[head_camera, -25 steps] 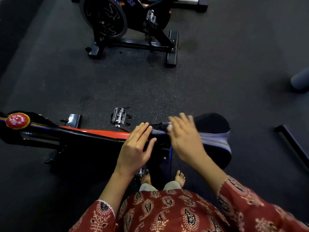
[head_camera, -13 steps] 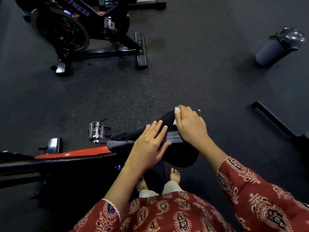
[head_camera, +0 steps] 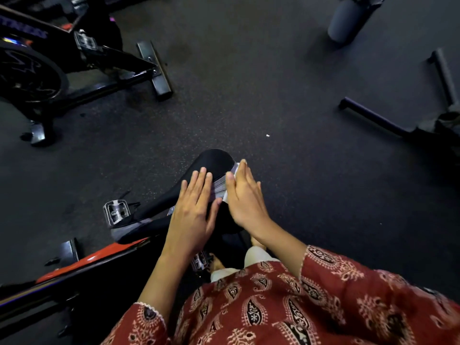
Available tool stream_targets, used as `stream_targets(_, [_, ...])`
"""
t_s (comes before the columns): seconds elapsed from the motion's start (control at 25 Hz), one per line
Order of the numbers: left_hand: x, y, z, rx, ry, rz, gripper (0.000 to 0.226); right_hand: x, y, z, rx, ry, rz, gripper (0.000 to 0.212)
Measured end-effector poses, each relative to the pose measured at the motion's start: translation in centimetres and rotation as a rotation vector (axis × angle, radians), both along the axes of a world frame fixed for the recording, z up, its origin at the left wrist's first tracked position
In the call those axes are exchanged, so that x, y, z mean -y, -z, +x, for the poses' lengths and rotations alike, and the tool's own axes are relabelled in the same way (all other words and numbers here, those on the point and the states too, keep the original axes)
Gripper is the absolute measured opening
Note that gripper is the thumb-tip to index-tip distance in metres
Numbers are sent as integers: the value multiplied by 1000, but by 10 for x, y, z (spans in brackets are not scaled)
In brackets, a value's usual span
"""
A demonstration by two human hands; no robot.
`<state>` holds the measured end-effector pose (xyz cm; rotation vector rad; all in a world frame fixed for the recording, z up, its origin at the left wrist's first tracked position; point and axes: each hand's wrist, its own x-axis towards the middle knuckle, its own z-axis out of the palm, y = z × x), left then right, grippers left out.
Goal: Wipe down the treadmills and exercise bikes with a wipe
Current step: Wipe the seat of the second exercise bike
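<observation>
I stand over an exercise bike with a red and black frame [head_camera: 99, 257]. Its black and grey saddle [head_camera: 214, 163] is right below me. My left hand [head_camera: 194, 212] lies flat on the middle of the saddle, fingers straight. My right hand [head_camera: 245, 195] presses a white wipe [head_camera: 230, 192] against the saddle's right side with straight fingers; only small bits of the wipe show past the palm and fingertips.
A second black exercise bike [head_camera: 49, 68] stands at the upper left. A grey cylinder [head_camera: 348, 18] lies on the floor at the top right. Dark metal bars of another machine [head_camera: 378, 118] reach in from the right. A silver pedal [head_camera: 115, 211] juts left of the saddle.
The view has swung right and down. My right hand has slid the wipe from the saddle's top to its right side and its fingers have straightened. My left hand has stayed flat on the saddle.
</observation>
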<state>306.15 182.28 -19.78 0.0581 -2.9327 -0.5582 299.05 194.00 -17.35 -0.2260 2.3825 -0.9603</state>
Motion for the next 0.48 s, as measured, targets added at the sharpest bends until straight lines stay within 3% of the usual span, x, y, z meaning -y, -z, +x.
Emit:
stream_targets(0.16, [2,0,5,-1,-1,28,60,-29,5,21,-138,-124,-83,50])
stream_targets(0.32, [2,-1,5,13,-5,35,63,-63,21,31,-568,-335,22,51])
stream_targets(0.48, [4,0,6,20,13,37,63,-27,26,17,-526,-264,-59,49])
